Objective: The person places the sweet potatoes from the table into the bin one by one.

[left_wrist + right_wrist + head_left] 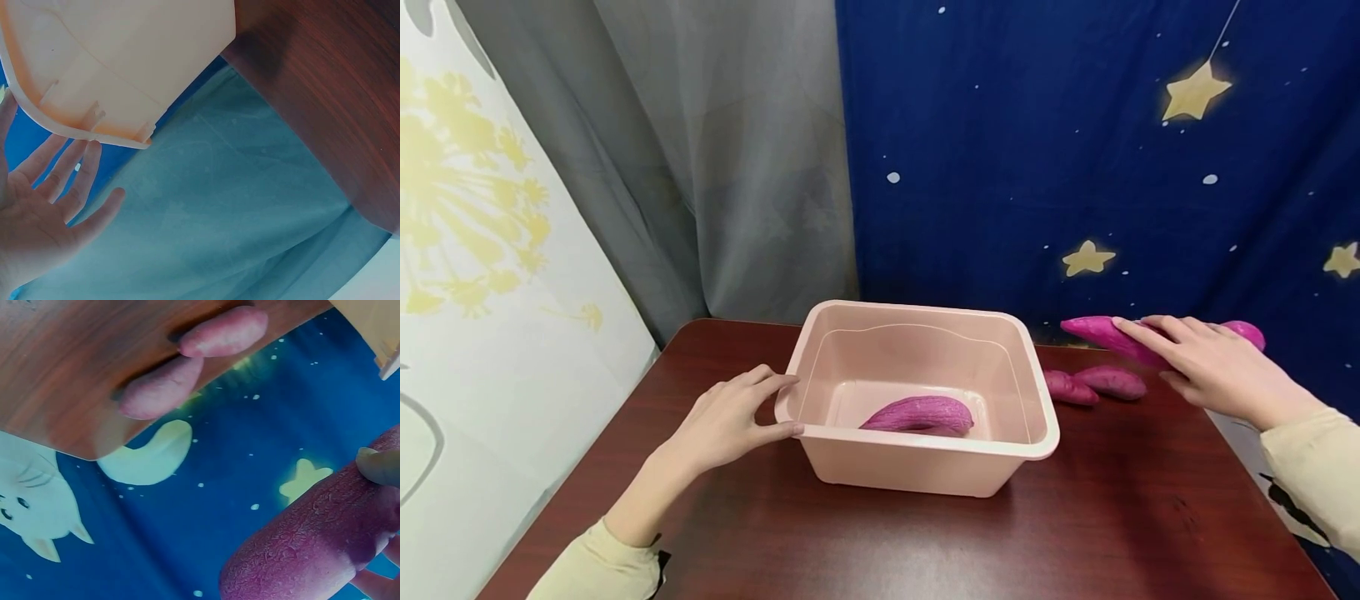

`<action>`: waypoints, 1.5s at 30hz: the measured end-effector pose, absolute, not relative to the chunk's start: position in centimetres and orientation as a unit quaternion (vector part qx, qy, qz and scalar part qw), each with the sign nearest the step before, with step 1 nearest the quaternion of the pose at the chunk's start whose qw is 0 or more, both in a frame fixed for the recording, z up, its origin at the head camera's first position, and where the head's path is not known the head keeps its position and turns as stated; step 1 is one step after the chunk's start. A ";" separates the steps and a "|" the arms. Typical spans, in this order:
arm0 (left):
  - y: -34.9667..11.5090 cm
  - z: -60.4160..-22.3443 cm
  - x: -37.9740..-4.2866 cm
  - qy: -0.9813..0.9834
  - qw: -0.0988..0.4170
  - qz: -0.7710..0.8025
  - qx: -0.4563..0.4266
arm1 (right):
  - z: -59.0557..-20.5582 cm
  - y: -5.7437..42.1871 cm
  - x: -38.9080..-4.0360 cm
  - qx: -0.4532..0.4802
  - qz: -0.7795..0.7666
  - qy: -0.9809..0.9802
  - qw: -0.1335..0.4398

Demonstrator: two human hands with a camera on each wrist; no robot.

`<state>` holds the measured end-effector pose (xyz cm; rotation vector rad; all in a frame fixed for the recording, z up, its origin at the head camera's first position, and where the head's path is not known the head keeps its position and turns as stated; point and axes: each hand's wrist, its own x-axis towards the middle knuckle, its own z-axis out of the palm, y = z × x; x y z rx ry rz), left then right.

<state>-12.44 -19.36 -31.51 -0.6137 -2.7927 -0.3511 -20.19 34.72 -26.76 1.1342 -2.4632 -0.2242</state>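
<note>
My left hand (726,421) touches the tub (917,467), fingers extended, while right of it my right hand (1217,367) grips what looks like a purple eggplant (1097,332).

Head view bright, glare on table (917,550); wrist views dimmer.

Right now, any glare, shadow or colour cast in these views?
Head: pale glare on the near tabletop; left wrist: curtain tinted teal, grey in head, dark tabletop shadow beside the bin; right wrist: dark shadows beside two sweet potatoes.
</note>
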 end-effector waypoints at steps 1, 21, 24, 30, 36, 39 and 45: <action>-19.4 -31.5 -12.4 -0.961 0.130 -0.120 -0.211 | -26.6 34.5 -20.2 0.407 -0.081 -0.886 0.209; -19.3 -31.5 -12.5 -0.960 0.132 -0.119 -0.215 | -23.7 29.4 -20.1 0.432 -0.073 -0.870 0.226; -19.3 -31.6 -12.5 -0.960 0.132 -0.119 -0.215 | -23.4 28.9 -20.1 0.431 -0.076 -0.873 0.216; -19.3 -31.6 -12.5 -0.960 0.134 -0.118 -0.216 | -22.9 27.7 -20.2 0.430 -0.081 -0.877 0.200; -19.3 -31.6 -12.5 -0.960 0.137 -0.115 -0.216 | -22.3 26.2 -20.5 0.436 -0.089 -0.873 0.200; -19.3 -31.6 -12.5 -0.960 0.138 -0.115 -0.217 | -22.1 25.3 -20.6 0.449 -0.087 -0.866 0.202; -19.4 -31.7 -12.5 -0.958 0.142 -0.115 -0.220 | -21.7 23.5 -20.8 0.470 -0.082 -0.855 0.202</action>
